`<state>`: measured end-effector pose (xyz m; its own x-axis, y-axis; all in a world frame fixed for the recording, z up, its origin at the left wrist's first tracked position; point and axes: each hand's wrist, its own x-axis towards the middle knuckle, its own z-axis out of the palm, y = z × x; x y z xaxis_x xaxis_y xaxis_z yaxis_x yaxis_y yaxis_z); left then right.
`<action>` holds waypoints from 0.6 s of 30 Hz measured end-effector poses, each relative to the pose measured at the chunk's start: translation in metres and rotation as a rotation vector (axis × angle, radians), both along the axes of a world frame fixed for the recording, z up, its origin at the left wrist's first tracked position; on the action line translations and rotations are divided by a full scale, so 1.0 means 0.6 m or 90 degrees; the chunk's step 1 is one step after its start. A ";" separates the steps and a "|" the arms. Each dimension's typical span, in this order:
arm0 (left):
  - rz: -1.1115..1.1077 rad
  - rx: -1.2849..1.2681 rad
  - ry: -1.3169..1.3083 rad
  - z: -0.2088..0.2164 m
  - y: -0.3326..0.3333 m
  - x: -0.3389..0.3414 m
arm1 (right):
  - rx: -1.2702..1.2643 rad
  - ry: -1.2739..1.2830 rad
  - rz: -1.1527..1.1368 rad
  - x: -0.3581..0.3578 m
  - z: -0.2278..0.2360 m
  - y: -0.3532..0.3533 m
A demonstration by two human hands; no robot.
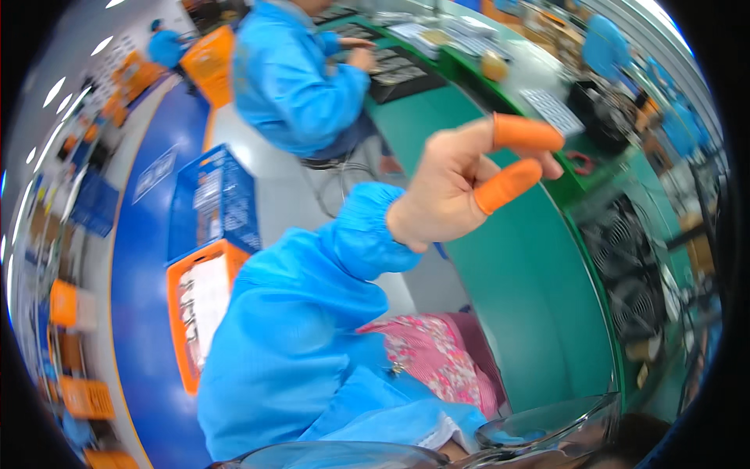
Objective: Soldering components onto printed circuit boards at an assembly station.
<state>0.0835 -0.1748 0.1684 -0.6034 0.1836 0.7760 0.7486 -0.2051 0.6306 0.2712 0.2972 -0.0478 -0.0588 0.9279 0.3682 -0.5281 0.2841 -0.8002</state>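
Note:
My left hand [449, 184] is raised over the edge of the green workbench [539, 313]. An orange finger cot [527, 133] covers the index finger, and another orange finger cot [508, 186] covers the thumb. Finger and thumb stand apart, and I see nothing held between them. The other fingers are partly hidden behind. A blue sleeve [273, 336] runs from the left up to the wrist. My right hand is out of the picture.
At the far bench, a person in blue [301, 86] works beside a black tray [402, 82]. An orange crate [180, 336] and blue crate [248, 211] stand to my left. Along the right lie round black fan-like parts [621, 234] and a pale slotted tray [553, 112].

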 end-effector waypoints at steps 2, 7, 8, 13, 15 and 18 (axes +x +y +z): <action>-0.135 0.045 0.080 0.044 0.027 0.009 | 0.247 -0.171 -0.021 -0.006 0.028 -0.048; -0.229 0.092 0.072 0.035 0.040 0.044 | -0.079 0.106 0.178 -0.033 0.028 -0.056; -0.185 0.091 0.072 0.025 0.033 0.049 | -0.055 0.105 0.190 -0.027 0.037 -0.065; -0.020 -0.271 -0.335 -0.067 0.049 0.005 | -0.097 0.079 0.096 -0.019 0.065 -0.089; 0.029 -0.284 -0.393 -0.161 0.036 -0.010 | -0.072 0.076 0.133 -0.018 0.080 -0.091; 0.165 -0.218 -0.412 -0.298 -0.008 -0.022 | -0.072 0.081 0.154 -0.017 0.064 -0.066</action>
<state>0.0703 -0.1798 -0.0106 -0.9736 0.1407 0.1798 0.2070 0.2119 0.9551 0.2607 0.2578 -0.0092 -0.2436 0.9280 0.2820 -0.6675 0.0505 -0.7429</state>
